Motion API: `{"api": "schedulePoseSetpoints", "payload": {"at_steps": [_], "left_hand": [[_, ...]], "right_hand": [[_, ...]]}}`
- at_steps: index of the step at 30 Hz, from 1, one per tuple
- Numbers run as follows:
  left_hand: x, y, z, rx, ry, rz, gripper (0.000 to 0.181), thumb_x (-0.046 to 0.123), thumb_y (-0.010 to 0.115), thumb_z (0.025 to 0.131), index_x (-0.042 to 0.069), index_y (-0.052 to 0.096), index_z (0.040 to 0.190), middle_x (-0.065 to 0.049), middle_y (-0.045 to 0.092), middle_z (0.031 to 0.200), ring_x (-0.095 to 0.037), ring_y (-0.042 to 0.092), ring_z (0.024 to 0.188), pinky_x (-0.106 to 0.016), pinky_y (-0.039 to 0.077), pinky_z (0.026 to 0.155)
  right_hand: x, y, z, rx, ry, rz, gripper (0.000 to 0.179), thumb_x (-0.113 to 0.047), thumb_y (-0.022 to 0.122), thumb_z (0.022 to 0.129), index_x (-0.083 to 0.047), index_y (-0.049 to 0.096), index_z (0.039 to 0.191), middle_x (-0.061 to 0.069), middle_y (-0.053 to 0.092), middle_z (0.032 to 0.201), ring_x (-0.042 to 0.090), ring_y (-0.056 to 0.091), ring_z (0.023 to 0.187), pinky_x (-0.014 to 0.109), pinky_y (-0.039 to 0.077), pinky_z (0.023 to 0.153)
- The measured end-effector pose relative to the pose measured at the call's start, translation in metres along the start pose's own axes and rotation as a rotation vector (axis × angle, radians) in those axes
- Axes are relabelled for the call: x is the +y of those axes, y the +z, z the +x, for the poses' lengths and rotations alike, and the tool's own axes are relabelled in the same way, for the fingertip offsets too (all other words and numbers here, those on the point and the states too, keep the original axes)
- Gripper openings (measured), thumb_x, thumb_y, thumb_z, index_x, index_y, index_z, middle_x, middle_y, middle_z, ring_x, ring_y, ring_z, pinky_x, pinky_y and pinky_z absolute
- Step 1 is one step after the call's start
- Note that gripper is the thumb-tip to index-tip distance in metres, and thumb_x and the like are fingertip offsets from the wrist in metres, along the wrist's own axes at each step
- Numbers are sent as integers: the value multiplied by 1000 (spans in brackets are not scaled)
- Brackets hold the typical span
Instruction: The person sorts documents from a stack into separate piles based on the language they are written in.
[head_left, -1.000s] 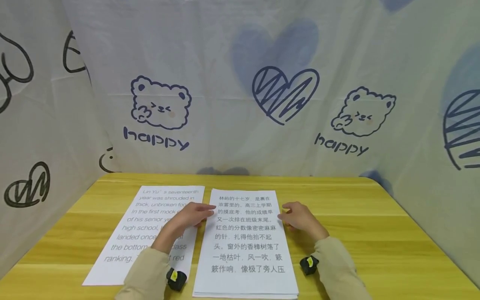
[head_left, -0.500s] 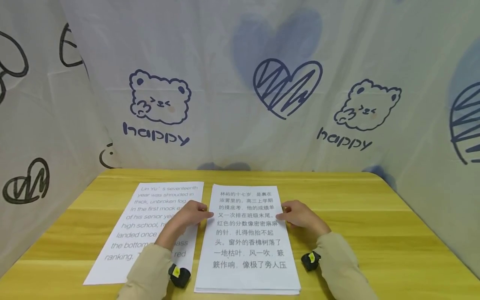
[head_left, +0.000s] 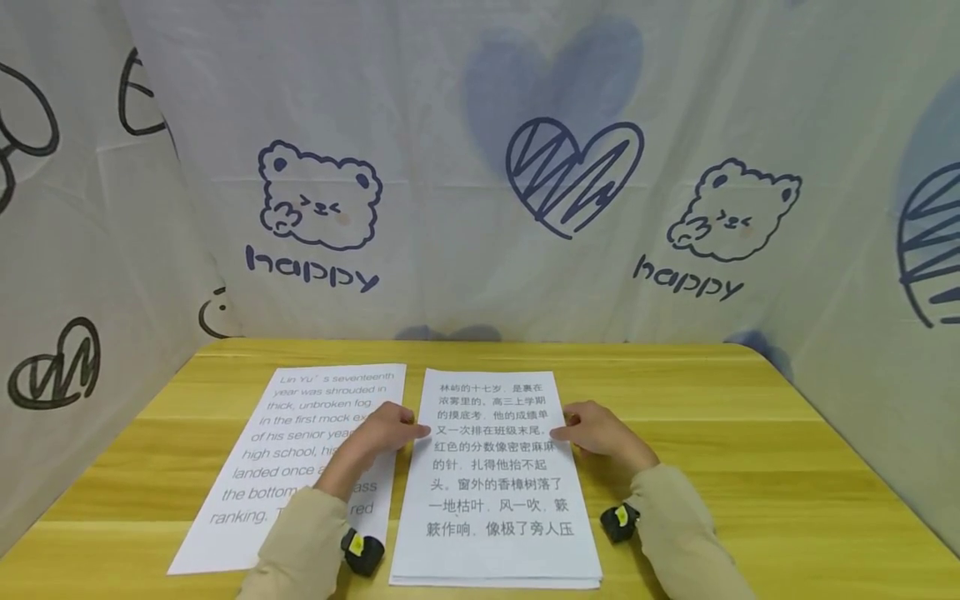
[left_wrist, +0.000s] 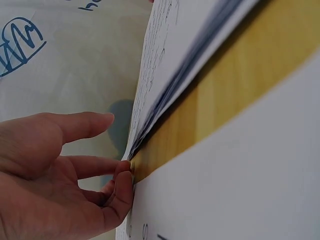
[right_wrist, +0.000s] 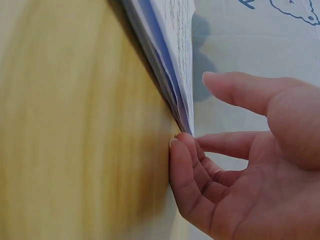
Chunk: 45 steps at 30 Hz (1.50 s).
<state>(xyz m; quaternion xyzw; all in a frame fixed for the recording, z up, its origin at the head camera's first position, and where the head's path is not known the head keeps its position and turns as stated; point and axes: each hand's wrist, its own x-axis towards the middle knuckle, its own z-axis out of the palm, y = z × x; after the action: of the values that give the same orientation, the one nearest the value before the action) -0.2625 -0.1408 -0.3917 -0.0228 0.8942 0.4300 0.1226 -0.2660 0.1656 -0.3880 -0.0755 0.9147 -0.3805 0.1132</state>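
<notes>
White paper, several sheets thick, makes up the stack [head_left: 495,492] printed with Chinese characters, lying flat at 6 o'clock in the head view with its short side nearest the person. Taking the middle of that stack as the clock's centre and 12 as the far side, the left hand [head_left: 386,428] is at 10 o'clock and the right hand [head_left: 600,432] at 2, one against each long edge. Both wrist views show much the same pose: lower fingers bent in with their tips at the stack's edge, the thumb lifted well apart from them, a wide gap between. Neither hand pinches the paper; the contact is fingertips at the side. At 9 o'clock lies an English-printed sheet [head_left: 288,450], partly covered by the left forearm, with a strip of yellow wood-grain table [head_left: 765,483] separating it from the stack. Beige sleeves [head_left: 678,533] cover the forearms, and small black wrist devices [head_left: 619,522] sit near 8 and 4. At 12 hangs a pale curtain [head_left: 442,275] drawn with bears and hearts.
</notes>
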Motion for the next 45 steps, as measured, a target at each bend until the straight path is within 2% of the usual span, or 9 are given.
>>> {"api": "schedulePoseSetpoints", "payload": {"at_steps": [3, 7, 14, 17, 19, 21, 28, 36, 45], "left_hand": [[1, 0, -2, -1, -1, 12, 29, 16, 65, 90, 7, 50, 67, -2, 38, 65, -16, 38, 64, -27, 31, 60], [0, 0, -5, -5, 0, 24, 17, 16, 66, 89, 2, 62, 80, -4, 41, 71, -17, 41, 69, -28, 32, 63], [-1, 5, -7, 0, 21, 37, 21, 17, 65, 90, 5, 57, 75, -5, 43, 70, -17, 42, 68, -28, 33, 63], [0, 5, -9, 0, 27, 51, 22, 17, 65, 90, -2, 66, 100, -15, 58, 90, -20, 50, 78, -32, 43, 73], [2, 6, -10, 6, 32, 55, 32, 17, 65, 90, -6, 64, 111, -18, 60, 98, -23, 52, 81, -36, 44, 76], [3, 6, -11, 14, 43, 69, 48, 18, 65, 90, -11, 55, 128, -25, 58, 119, -27, 56, 95, -42, 46, 87], [8, 10, -10, 67, 80, 22, 49, 16, 63, 91, -4, 52, 135, -20, 59, 105, -22, 52, 78, -32, 44, 68], [14, 12, -12, 74, 131, -94, 52, 9, 58, 93, -9, 43, 139, -17, 59, 106, -21, 57, 79, -31, 50, 69], [16, 9, -8, 175, 126, -202, 52, -3, 61, 86, -10, 47, 135, -13, 56, 93, -21, 56, 78, -29, 51, 64]], "right_hand": [[-1, 1, 1, 2, 18, -8, 10, -13, 65, 91, -4, 64, 89, 5, 52, 68, 15, 42, 50, 26, 36, 51], [-2, 4, 1, 3, 34, -12, 9, -14, 65, 91, -5, 67, 93, 5, 56, 76, 16, 44, 54, 26, 38, 53], [-2, 7, -2, -1, 40, -11, 14, -14, 65, 91, -6, 68, 103, 6, 59, 86, 20, 50, 66, 29, 42, 59], [-3, 7, -3, -1, 37, -10, 15, -14, 66, 91, -6, 68, 104, 6, 59, 84, 20, 50, 63, 29, 42, 58], [-4, 7, -4, 1, 32, -8, 15, -14, 66, 91, -6, 68, 104, 6, 58, 83, 19, 49, 61, 28, 41, 57], [-4, 6, -3, 8, 35, -10, 17, -15, 66, 91, -6, 68, 105, 7, 58, 82, 20, 49, 60, 29, 41, 56], [-9, 3, -2, 131, 43, 7, 45, -15, 67, 90, 8, 56, 127, 24, 57, 120, 27, 58, 88, 40, 50, 77], [-14, 4, -1, 166, 71, 174, 46, -3, 64, 91, 8, 48, 133, 17, 57, 102, 22, 61, 75, 34, 54, 66], [-10, 0, 0, 190, 24, 345, 51, 5, 59, 90, 7, 44, 138, 18, 60, 99, 23, 63, 75, 37, 55, 63]]}}
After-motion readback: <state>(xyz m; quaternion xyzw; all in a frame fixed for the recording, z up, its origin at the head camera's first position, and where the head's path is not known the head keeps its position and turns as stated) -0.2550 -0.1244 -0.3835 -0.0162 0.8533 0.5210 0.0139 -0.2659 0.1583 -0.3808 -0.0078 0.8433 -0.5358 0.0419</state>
